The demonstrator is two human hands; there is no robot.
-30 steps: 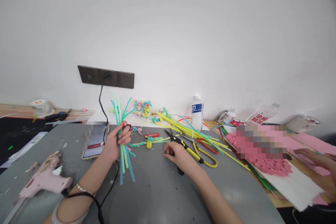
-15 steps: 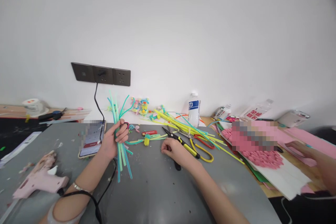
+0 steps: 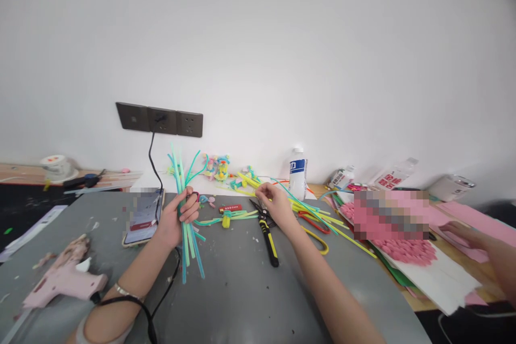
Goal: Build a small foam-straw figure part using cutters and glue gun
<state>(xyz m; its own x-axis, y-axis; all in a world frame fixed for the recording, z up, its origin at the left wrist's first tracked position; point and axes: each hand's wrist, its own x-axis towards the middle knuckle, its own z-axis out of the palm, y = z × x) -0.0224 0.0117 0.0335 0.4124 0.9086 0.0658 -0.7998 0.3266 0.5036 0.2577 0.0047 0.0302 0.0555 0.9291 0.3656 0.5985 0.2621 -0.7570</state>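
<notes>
My left hand [image 3: 177, 217] is closed around an upright bundle of blue and pale green pipe cleaners [image 3: 189, 255], whose ends stick out above and below the fist. My right hand [image 3: 280, 209] has its fingers bent together at the left part of a pile of yellow pipe cleaners [image 3: 338, 220]; what lies between the fingertips is hidden. Just below that hand rest black-and-yellow pliers [image 3: 269, 242]. To its left lies a green pipe cleaner piece with a yellow knot [image 3: 226, 220], beside a small red label [image 3: 230, 208].
At left lie a pink glue gun [image 3: 64, 285] with its black cord and a phone [image 3: 142, 215]. Behind stand small pipe cleaner figures [image 3: 221, 168] and a bottle [image 3: 297, 174]. Red-handled scissors [image 3: 316, 224] lie right. Another person's hand [image 3: 463, 234] is beside pink braided work [image 3: 411, 247].
My right hand has moved up and away from the table front to the yellow pipe cleaners. The pliers have swung round, handles now toward me. My left hand keeps its bundle.
</notes>
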